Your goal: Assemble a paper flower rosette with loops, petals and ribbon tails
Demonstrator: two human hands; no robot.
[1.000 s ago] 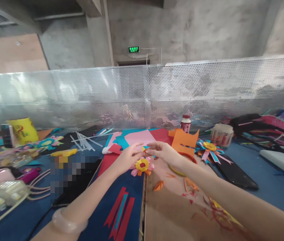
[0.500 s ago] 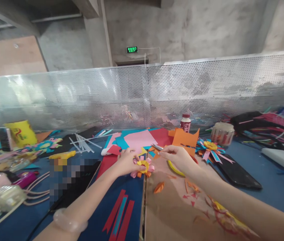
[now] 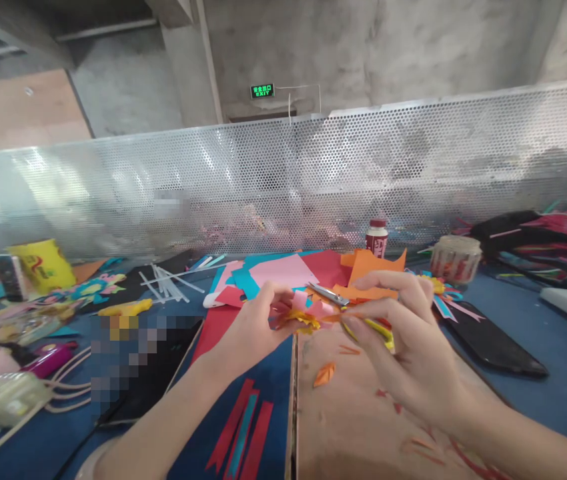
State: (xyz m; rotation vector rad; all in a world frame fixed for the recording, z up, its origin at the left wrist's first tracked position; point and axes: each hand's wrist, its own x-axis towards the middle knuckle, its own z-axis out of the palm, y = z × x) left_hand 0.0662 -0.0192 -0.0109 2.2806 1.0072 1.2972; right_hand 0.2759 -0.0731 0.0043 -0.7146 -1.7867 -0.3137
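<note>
My left hand (image 3: pixel 256 327) is closed round a small paper flower (image 3: pixel 308 315) with pink, yellow and orange petals, lifted just above the table. My right hand (image 3: pixel 403 340) grips yellow-handled scissors (image 3: pixel 358 313); their metal blades point left, over the flower. Both hands meet above the seam between a dark blue sheet (image 3: pixel 243 413) and a brown cardboard sheet (image 3: pixel 358 420). An orange paper scrap (image 3: pixel 324 374) lies on the cardboard below them.
Pink, red, teal and orange paper sheets (image 3: pixel 288 273) lie behind the hands. A glue bottle (image 3: pixel 376 239), a tape roll (image 3: pixel 455 260), a yellow tub (image 3: pixel 46 263), clear sticks (image 3: pixel 166 280), a glue gun (image 3: pixel 126 308) and a black phone (image 3: pixel 493 337) surround them. A perforated metal screen (image 3: pixel 283 187) closes the far edge.
My left hand picked the flower up off the table. My right hand took up the scissors and brought them toward me, to the flower.
</note>
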